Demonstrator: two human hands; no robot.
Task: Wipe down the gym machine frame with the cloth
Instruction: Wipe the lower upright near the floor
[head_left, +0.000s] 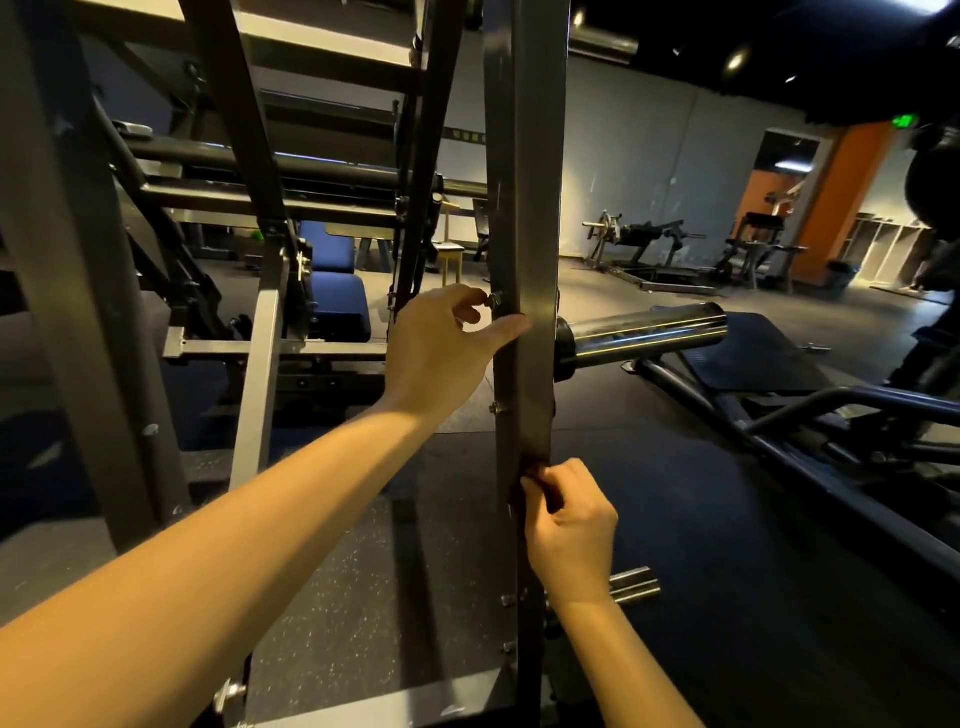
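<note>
- Head view: the gym machine frame's upright (530, 208) runs from 12 o'clock to 6 o'clock through the middle of the picture. It is a flat-faced grey steel post.
- The right hand (571, 525) is at about 5 o'clock from centre. Its fingers are curled tight and pinch a dark cloth (534, 470) against the lower front face of the upright.
- Only a small bunched fold of the cloth shows above the fingers. How much more is in the palm, I cannot tell.
- The left hand (447, 345) is at 9 o'clock of the post, higher up. Its thumb lies straight on the front face and its fingers curl in at the left edge beside a bolt (493, 300). This looks like a light steadying hold rather than a hard clamp.
- A chrome sleeve (644, 332) sticks out at 3 o'clock from the left hand's thumb.
- Handling, as a judgement: the cloth is soft and light and will bunch or slip unless it is spread flat under the fingers. A wider fold pressed by the pads would cover the whole face.
- The frame is stiff, heavy and fixed, so it can take firm pressure.
- Bolt heads at the post's left edge are likely to snag the cloth, so work around them.
- The smooth metal should let the cloth glide along the post toward 12 or 6 o'clock.
</note>
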